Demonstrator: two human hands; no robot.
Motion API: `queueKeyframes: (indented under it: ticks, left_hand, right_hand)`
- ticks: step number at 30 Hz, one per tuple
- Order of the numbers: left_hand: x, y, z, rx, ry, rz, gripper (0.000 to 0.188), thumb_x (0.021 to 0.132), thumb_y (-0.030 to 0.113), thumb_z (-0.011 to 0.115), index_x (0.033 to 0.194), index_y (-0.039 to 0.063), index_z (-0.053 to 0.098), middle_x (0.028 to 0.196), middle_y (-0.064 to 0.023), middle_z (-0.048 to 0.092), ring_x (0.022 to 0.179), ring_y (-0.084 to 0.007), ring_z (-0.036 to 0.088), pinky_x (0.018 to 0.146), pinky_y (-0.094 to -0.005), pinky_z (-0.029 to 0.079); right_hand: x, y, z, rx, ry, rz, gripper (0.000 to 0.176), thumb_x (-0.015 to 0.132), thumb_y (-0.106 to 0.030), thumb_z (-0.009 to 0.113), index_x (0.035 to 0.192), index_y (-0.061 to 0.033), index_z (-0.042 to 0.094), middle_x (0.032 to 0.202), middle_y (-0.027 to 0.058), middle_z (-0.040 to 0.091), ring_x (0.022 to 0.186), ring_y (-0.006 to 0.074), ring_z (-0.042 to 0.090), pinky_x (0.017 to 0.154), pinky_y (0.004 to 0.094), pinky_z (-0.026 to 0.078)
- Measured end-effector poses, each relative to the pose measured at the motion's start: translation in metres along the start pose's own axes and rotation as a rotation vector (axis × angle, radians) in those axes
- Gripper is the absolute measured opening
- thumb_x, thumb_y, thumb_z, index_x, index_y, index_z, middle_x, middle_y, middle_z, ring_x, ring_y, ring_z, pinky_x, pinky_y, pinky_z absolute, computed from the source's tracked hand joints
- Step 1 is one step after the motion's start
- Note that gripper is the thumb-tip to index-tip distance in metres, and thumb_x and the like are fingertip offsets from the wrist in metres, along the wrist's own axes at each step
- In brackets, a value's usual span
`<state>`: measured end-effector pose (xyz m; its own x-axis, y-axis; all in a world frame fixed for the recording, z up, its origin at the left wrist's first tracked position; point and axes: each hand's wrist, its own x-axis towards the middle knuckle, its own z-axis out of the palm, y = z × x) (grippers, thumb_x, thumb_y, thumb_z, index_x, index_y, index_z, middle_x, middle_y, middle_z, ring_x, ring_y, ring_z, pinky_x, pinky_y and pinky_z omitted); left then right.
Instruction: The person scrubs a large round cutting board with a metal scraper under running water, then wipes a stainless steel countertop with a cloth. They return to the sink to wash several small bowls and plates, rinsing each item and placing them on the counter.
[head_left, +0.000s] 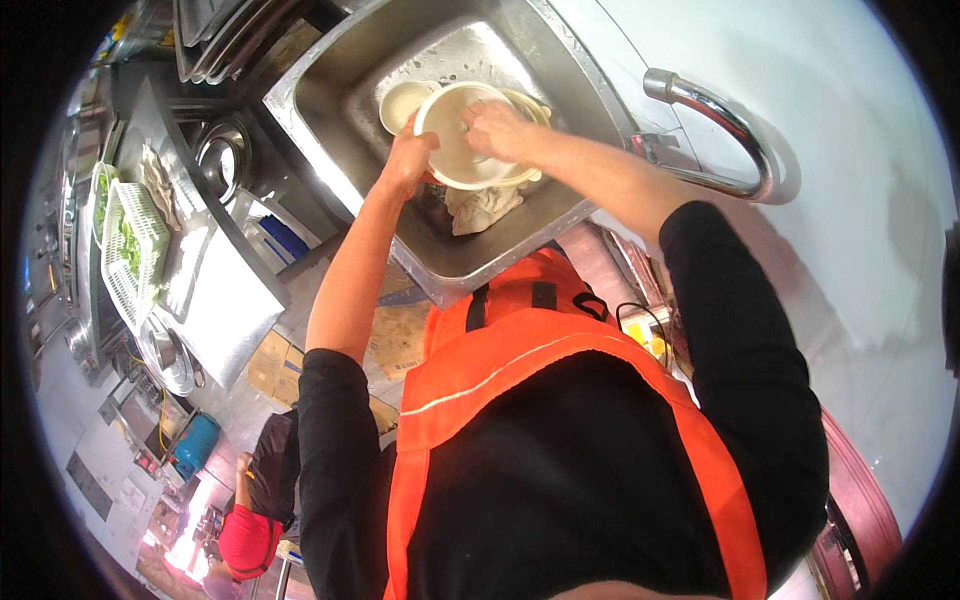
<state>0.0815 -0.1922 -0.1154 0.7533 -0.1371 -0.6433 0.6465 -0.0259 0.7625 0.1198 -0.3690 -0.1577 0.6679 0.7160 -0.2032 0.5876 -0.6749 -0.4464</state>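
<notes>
In a stainless steel sink (330, 90), my left hand (409, 154) grips the rim of a round cream-coloured container (450, 161), thumb over its edge. My right hand (495, 129) is inside the container against its inner wall; whether its fingers hold anything is hidden. A smaller pale bowl (405, 103) lies in the sink beyond my left hand. Partly hidden behind the held container are more cream-coloured round pieces (536, 112). A crumpled whitish cloth (484, 208) rests on the sink floor on the side nearer to me.
A curved chrome faucet (750, 135) is at the sink's right. On the left, a steel table (225, 307) bears a white plastic basket (139, 255) with green leaves and a crumpled cloth (157, 184). Metal trays (217, 37) stand at upper left. A person in red (247, 540) is at lower left.
</notes>
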Motion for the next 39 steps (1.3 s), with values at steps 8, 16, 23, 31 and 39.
queueKeyframes:
  ticks: [8,16,23,31,39]
  left_hand:
    - [0.035,-0.018,0.002,0.260,0.018,0.360,0.060,0.079,0.010,0.052,0.137,0.006,0.036,0.118,-0.0201,0.053,0.092,-0.0263,0.058,0.068,-0.0385,0.056]
    - [0.023,-0.045,0.006,-0.268,0.165,0.301,0.046,0.092,0.016,0.045,0.136,0.004,0.039,0.117,-0.0142,0.054,0.102,-0.0267,0.056,0.085,-0.0362,0.049]
    - [0.023,-0.001,-0.007,-0.019,-0.209,-0.306,0.051,0.073,-0.003,0.043,0.124,0.000,0.043,0.103,-0.0160,0.055,0.084,-0.0290,0.063,0.060,-0.0466,0.058]
    - [-0.006,0.000,0.015,0.053,0.203,0.267,0.069,0.067,-0.004,0.042,0.135,0.001,0.034,0.113,-0.0204,0.055,0.090,-0.0348,0.062,0.068,-0.0456,0.054]
    - [-0.006,-0.025,0.013,-0.465,0.031,0.029,0.074,0.081,0.027,0.066,0.139,0.002,0.027,0.133,-0.0190,0.040,0.117,-0.0344,0.046,0.095,-0.0463,0.042]
  right_hand:
    - [0.004,-0.049,0.026,0.707,0.151,0.455,0.023,0.087,-0.024,0.053,0.096,-0.0031,0.057,0.098,0.0119,0.060,0.091,0.0255,0.058,0.080,0.0412,0.047]
    - [-0.001,-0.030,0.000,0.417,-0.207,0.305,0.022,0.090,-0.019,0.050,0.097,-0.0074,0.067,0.097,0.0133,0.064,0.092,0.0227,0.061,0.081,0.0366,0.049]
    - [0.012,-0.006,-0.030,-0.307,0.503,-0.684,0.008,0.074,-0.015,0.058,0.072,-0.0074,0.060,0.088,0.0074,0.055,0.086,0.0259,0.056,0.073,0.0365,0.050]
    - [-0.014,-0.024,-0.013,0.560,0.552,0.793,0.039,0.080,-0.015,0.065,0.114,-0.0059,0.048,0.111,0.0179,0.053,0.099,0.0356,0.057,0.085,0.0439,0.045]
    - [-0.015,-0.003,-0.035,0.462,0.163,0.690,0.028,0.080,-0.004,0.059,0.107,0.0040,0.057,0.090,0.0169,0.067,0.082,0.0294,0.066,0.071,0.0414,0.052]
